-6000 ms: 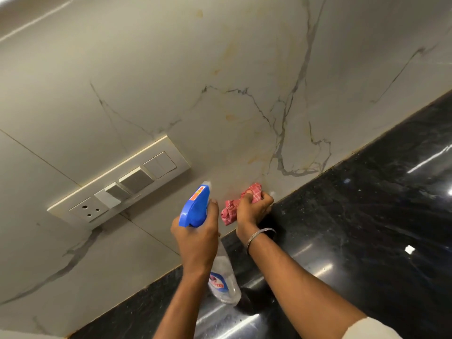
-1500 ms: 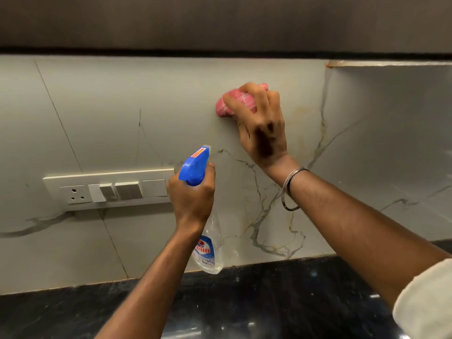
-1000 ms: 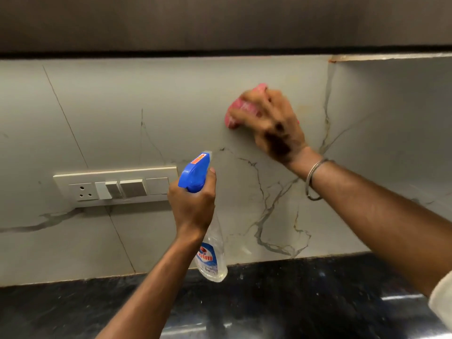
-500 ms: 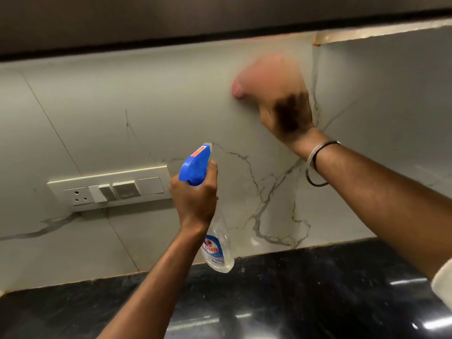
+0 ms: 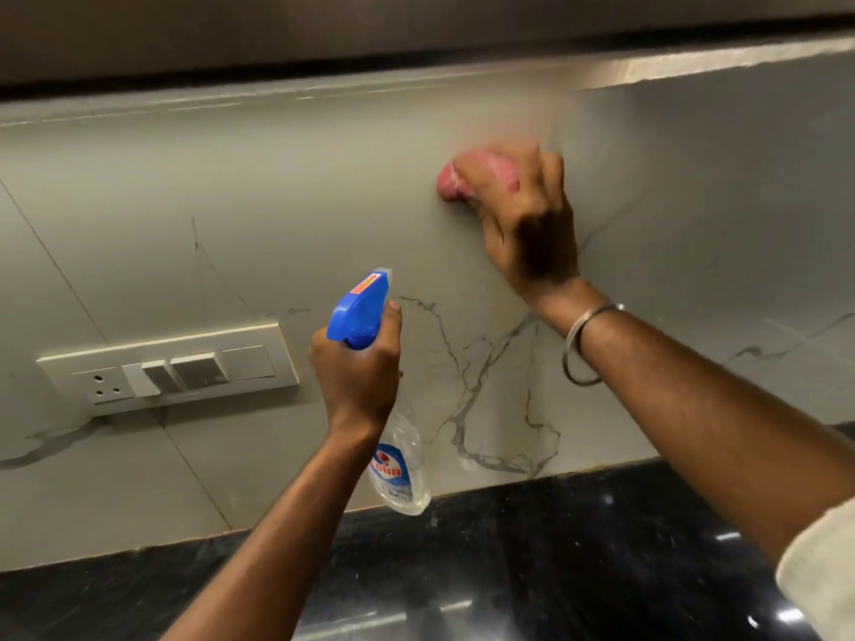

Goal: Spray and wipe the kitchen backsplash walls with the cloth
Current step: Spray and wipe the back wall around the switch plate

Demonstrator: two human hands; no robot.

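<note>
I had the right hand [image 5: 527,224] curled round the cloth [image 5: 467,182], a pink wad pressed to the wall [image 5: 277,201] high up, just below the dark cabinet [image 5: 416,34]. Both were blurred, so I judged the wipe to be in mid-stroke. The left hand [image 5: 356,367] gripped the bottle [image 5: 398,464] by the neck, with the blue head up and the nozzle toward the wall. The clear body hung below the fist, over the back edge of the counter [image 5: 555,571]. I could not tell whether a finger lay on the trigger.

The socket plate [image 5: 171,367] worried me most. It sat on the wall just left of the bottle, and a squeeze with the nozzle drifting that way would have put mist into the outlet holes and switches. A wet cloth dragged across it would have done the same.

The cloth was bunched so small that little of it met the wall. I expected streaks and skipped patches, and bare fingers rubbing the tile instead of fabric. A wad like that could also have slipped out of the grip under a hard stroke.

Up near the cabinet, an overshoot would have knocked the knuckles on its underside. The bangle [image 5: 585,344] hung loose on the wrist and could have scraped the tile on a low pass. With my attention on the wiping, the bottle could have tipped and dripped onto the counter.
</note>
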